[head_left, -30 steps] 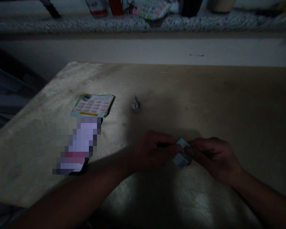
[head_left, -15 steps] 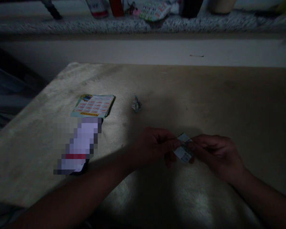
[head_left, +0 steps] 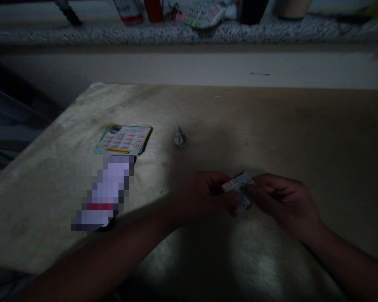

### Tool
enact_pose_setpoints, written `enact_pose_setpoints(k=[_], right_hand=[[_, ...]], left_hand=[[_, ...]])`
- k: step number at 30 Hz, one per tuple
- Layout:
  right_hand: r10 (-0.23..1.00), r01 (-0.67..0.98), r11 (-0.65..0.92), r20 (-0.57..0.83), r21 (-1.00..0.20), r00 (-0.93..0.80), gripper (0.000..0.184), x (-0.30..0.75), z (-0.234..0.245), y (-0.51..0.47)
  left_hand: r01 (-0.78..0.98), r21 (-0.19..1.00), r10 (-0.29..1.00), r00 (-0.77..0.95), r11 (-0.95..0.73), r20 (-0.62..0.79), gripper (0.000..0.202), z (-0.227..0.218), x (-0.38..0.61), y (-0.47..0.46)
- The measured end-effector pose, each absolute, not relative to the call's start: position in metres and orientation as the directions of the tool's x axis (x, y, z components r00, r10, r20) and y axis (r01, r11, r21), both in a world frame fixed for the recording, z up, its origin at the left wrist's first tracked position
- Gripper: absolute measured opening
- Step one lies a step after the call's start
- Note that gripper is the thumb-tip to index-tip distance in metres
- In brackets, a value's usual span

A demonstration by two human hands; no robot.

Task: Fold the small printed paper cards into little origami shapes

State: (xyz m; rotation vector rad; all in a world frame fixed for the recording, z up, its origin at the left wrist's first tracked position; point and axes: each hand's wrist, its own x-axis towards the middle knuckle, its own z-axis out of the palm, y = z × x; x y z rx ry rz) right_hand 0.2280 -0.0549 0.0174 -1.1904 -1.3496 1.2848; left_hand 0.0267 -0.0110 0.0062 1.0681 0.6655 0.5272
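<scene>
Between my two hands, a small folded piece of printed paper [head_left: 239, 183] is held above the table. My left hand [head_left: 208, 193] pinches its left side, thumb on top and fingers beneath. On its right side, my right hand [head_left: 282, 199] grips it between thumb and bent fingers. Beyond my left hand, a small folded paper shape [head_left: 180, 137] with points sits on the table. A stack of printed calendar cards [head_left: 126, 139] lies to the left of that shape. The undersides of the held paper and some fingertips are hidden.
A phone [head_left: 108, 188] with a lit, blurred-out screen lies below the cards, near my left forearm. The pale table [head_left: 318, 126] ends at a white wall [head_left: 192, 67]. Above runs a speckled stone ledge [head_left: 97, 35] bearing a red container [head_left: 153, 10], a crumpled packet [head_left: 204, 14] and other items.
The paper in my hands has changed shape: a printed flap now shows at its upper left. My left fingers have shifted slightly. The cards, phone and paper shape have stayed put.
</scene>
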Motion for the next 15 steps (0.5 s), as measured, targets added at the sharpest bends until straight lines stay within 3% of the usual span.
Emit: enact_pose_setpoints(k=[4, 8, 10, 15], right_hand=[[0.99, 0.086, 0.001, -0.011, -0.996, -0.138, 0.004, 0.2273, 0.0131, -0.0573], [0.991, 0.176, 0.06, 0.038, -0.983, -0.125, 0.015, 0.2291, 0.0099, -0.0588], [0.99, 0.243, 0.079, 0.048, -0.967, -0.132, 0.004, 0.2313, 0.0094, -0.0585], [0.984, 0.327, 0.057, -0.002, -0.943, -0.177, 0.015, 0.2335, 0.0079, -0.0581]], left_hand=[[-0.002, 0.948, 0.716, 0.655, 0.319, -0.24, 0.024, 0.0058, 0.0256, -0.0089], [0.112, 0.966, 0.682, 0.689, 0.234, -0.245, 0.022, 0.0085, 0.0234, -0.0051], [0.144, 0.964, 0.66, 0.705, 0.223, -0.258, 0.021, 0.0085, 0.0227, -0.004], [0.032, 0.99, 0.801, 0.584, 0.138, -0.13, 0.025, 0.0032, 0.0227, -0.0016]])
